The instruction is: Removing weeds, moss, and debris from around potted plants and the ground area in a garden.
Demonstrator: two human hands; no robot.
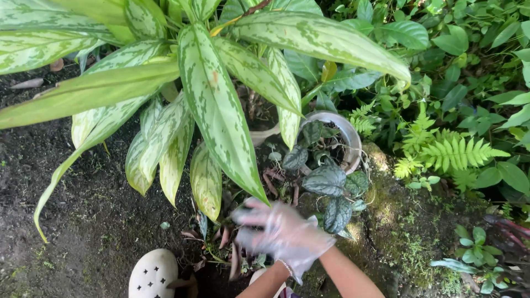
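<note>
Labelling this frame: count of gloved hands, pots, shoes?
Gloved hands: 2, overlapping and blurred
Pots: 1, grey, tipped among the leaves
Shoes: 1, white clog with holes
Total: 4

Count of things around the grey pot

One round grey pot (350,138) lay tipped on the soil. Two gloved hands, the left (259,216) and the right (295,243), were below it, overlapping and blurred. One white clog (153,273) sat far down-left of the pot. One large variegated plant (215,105) spread to its left; one fern clump (447,152) grew to its right.
</note>
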